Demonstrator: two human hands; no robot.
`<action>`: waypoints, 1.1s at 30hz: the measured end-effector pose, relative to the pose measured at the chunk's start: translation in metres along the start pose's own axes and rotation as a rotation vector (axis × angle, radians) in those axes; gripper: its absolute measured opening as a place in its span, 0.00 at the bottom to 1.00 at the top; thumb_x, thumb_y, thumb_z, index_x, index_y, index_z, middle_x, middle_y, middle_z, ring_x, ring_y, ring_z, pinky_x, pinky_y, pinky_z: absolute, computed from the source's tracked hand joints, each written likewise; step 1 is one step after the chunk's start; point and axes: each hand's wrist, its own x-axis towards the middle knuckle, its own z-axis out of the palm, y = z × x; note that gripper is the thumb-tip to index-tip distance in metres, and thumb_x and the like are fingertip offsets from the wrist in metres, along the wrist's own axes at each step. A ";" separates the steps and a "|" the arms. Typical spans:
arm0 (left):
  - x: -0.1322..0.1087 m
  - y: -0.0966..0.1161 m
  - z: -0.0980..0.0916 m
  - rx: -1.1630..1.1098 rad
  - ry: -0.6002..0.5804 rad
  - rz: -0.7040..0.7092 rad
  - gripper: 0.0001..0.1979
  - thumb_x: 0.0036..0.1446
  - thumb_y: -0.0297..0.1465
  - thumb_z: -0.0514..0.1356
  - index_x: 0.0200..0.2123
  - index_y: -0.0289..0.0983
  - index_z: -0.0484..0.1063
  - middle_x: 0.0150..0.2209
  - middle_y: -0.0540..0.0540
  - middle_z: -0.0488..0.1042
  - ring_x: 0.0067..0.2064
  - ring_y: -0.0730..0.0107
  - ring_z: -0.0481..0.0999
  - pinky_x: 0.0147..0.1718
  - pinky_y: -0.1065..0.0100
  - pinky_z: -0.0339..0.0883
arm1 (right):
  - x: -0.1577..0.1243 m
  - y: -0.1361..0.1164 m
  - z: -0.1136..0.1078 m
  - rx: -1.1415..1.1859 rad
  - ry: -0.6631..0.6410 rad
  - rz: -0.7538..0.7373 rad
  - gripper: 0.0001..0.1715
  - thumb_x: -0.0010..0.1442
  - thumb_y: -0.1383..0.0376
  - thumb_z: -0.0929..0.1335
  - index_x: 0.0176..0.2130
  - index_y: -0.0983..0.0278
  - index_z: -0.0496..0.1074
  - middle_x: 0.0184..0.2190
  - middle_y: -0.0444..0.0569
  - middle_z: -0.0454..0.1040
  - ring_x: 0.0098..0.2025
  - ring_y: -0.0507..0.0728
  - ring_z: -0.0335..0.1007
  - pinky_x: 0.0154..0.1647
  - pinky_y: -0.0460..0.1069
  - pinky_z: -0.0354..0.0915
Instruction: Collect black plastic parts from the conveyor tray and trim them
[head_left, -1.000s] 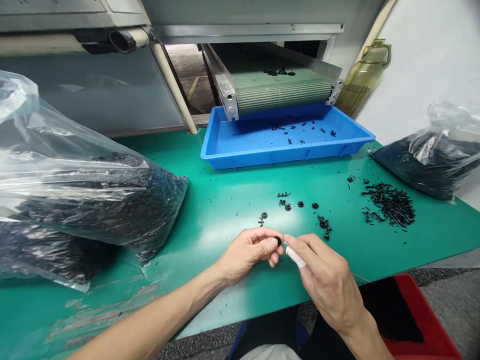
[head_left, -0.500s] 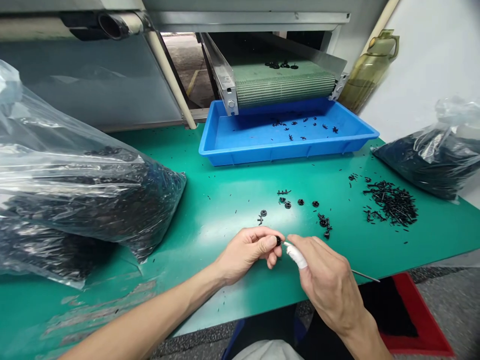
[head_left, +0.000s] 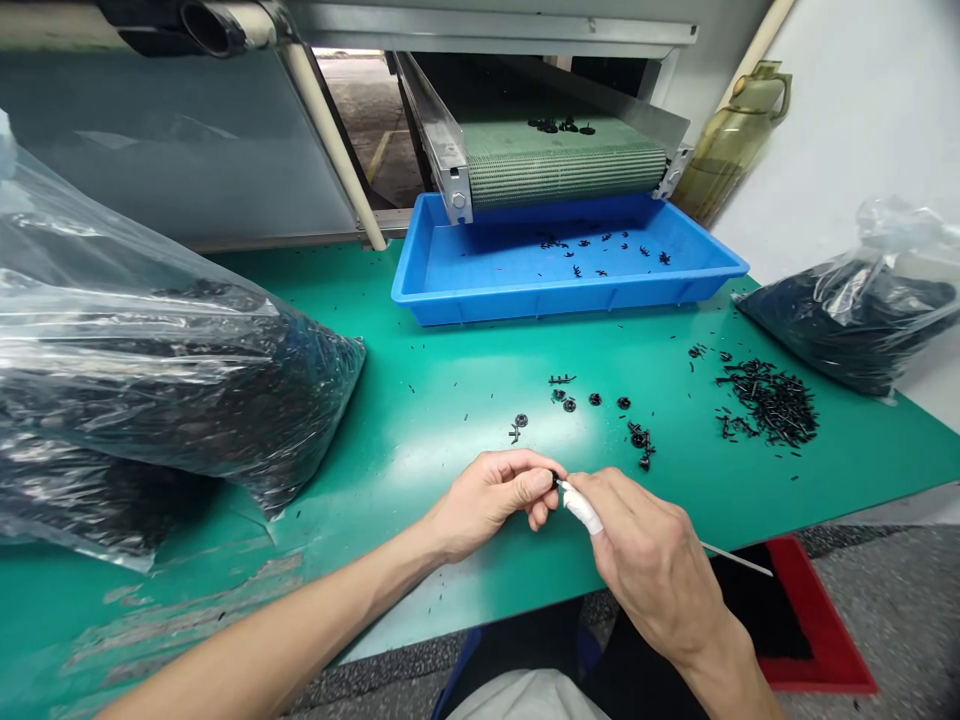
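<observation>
The left hand (head_left: 491, 497) pinches a small round black plastic part (head_left: 555, 480) between thumb and fingers, held above the front area of the green-surfaced desk (head_left: 450, 430). The right hand (head_left: 645, 565) is closed around a thin straight metal rod (head_left: 739, 553), whose front end reaches the black part. A white-taped finger (head_left: 582, 510) of this hand lies just beside the part.

Ahead of the hands, a loose row of small black plastic fasteners (head_left: 596, 398) lies on the desk. Further right is a heap of black plastic pins (head_left: 769, 405). Large clear plastic bags of black parts lie at left (head_left: 187, 370) and right (head_left: 847, 320). Beyond, a bright blue rectangular plastic tray (head_left: 480, 308) holds scattered black parts beneath the end of a green mesh conveyor belt (head_left: 566, 175).
</observation>
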 end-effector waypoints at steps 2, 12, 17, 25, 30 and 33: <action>0.000 -0.001 -0.001 0.018 -0.004 -0.002 0.16 0.54 0.40 0.66 0.38 0.33 0.76 0.28 0.48 0.74 0.26 0.76 0.70 0.28 0.69 0.64 | 0.000 0.001 0.000 -0.013 -0.004 -0.008 0.17 0.67 0.73 0.57 0.42 0.66 0.72 0.29 0.49 0.71 0.32 0.54 0.69 0.32 0.48 0.62; 0.000 0.000 -0.001 0.064 -0.021 -0.013 0.15 0.55 0.39 0.64 0.39 0.33 0.76 0.29 0.47 0.74 0.26 0.76 0.70 0.28 0.70 0.65 | 0.001 0.009 0.000 -0.096 -0.052 -0.072 0.17 0.67 0.73 0.57 0.34 0.65 0.71 0.24 0.46 0.66 0.26 0.53 0.61 0.28 0.49 0.54; 0.000 0.000 0.000 0.042 0.000 0.019 0.14 0.54 0.38 0.65 0.38 0.33 0.75 0.29 0.47 0.75 0.26 0.76 0.71 0.29 0.69 0.66 | -0.001 0.001 0.010 -0.169 -0.030 -0.032 0.17 0.67 0.74 0.56 0.32 0.64 0.68 0.24 0.46 0.65 0.25 0.54 0.61 0.27 0.50 0.51; -0.002 -0.005 0.008 0.087 0.136 0.109 0.14 0.55 0.38 0.65 0.38 0.32 0.73 0.25 0.50 0.73 0.25 0.76 0.70 0.29 0.69 0.66 | -0.004 -0.019 0.032 0.122 0.051 0.353 0.14 0.64 0.73 0.57 0.34 0.62 0.68 0.25 0.45 0.69 0.23 0.53 0.64 0.26 0.47 0.54; -0.005 -0.005 0.006 -0.015 0.320 0.180 0.08 0.58 0.34 0.60 0.36 0.35 0.68 0.28 0.51 0.72 0.25 0.75 0.72 0.27 0.70 0.66 | 0.008 -0.003 0.026 0.016 0.026 0.448 0.14 0.62 0.71 0.58 0.39 0.64 0.71 0.27 0.48 0.73 0.26 0.55 0.66 0.27 0.48 0.54; -0.005 -0.001 0.001 -0.172 0.394 0.243 0.03 0.55 0.27 0.57 0.33 0.36 0.64 0.32 0.50 0.73 0.25 0.76 0.72 0.25 0.71 0.65 | 0.034 0.004 0.027 -0.047 -0.139 0.399 0.18 0.60 0.73 0.58 0.44 0.64 0.71 0.35 0.51 0.75 0.30 0.55 0.67 0.28 0.47 0.53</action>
